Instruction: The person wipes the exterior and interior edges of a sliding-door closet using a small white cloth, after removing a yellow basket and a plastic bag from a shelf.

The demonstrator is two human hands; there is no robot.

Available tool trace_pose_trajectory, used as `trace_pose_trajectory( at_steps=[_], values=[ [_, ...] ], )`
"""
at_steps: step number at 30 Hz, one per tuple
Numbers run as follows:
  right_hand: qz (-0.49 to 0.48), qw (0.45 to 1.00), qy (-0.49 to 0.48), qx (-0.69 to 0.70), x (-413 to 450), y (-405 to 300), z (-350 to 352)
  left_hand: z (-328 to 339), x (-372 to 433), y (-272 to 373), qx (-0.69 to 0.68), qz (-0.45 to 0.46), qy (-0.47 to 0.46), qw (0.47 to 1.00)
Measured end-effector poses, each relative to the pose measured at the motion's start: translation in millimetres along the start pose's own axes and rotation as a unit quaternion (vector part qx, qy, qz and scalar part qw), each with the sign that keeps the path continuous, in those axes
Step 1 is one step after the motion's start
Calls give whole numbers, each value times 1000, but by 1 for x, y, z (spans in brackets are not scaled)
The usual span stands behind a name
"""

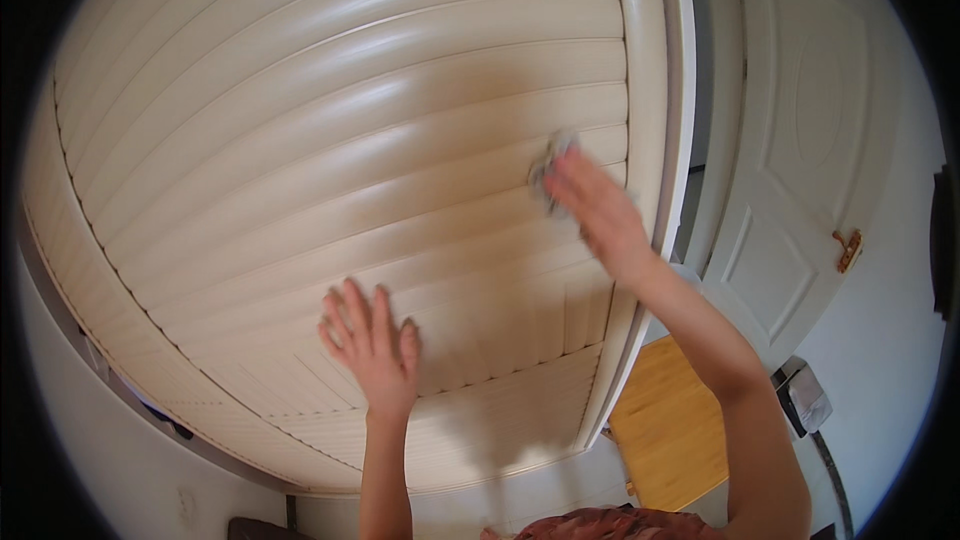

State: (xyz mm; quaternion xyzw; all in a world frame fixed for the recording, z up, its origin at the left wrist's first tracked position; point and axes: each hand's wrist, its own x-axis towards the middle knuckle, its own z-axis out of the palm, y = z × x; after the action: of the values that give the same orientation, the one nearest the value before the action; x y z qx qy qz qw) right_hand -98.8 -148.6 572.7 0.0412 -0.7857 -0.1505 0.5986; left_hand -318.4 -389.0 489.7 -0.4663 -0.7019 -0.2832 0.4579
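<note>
Before me stands a large cream slatted door panel [360, 157], its horizontal slats bent by the lens. My left hand [373, 349] lies flat against its lower middle, fingers spread and holding nothing. Up at the panel's right side, my right hand [600, 210] presses a greyish crumpled cloth [553, 169] to the slats, close to the smooth upright frame [646, 105]. Hand and cloth are both blurred, and the palm hides part of the cloth. Short vertical grooves and a finer-ribbed section run below the slats.
Right of the panel, a white door [795, 165] with a brass-coloured handle [849, 250] stands by a white wall. A yellow wooden tabletop [671, 427] sits low beside my right arm. Further right is a grey bin-like object [806, 397]. A dark brown item [262, 529] shows at bottom left.
</note>
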Motion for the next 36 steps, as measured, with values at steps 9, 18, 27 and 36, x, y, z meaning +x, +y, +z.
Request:
trace_pose_trajectory(
  at_steps=[9,18,27,36],
  values=[
    [442,756,-22,482,-9,-22,-81,-24,88,142,-509,9,-66,858],
    [496,720,-34,483,-15,-40,-97,-16,101,142,-695,-147,-251,658],
    [572,689,36,443,-9,-55,-78,-30,89,134,-519,57,-56,851],
    [422,836,71,343,1,-62,-53,22,169,96,-405,366,96,832]
  ],
)
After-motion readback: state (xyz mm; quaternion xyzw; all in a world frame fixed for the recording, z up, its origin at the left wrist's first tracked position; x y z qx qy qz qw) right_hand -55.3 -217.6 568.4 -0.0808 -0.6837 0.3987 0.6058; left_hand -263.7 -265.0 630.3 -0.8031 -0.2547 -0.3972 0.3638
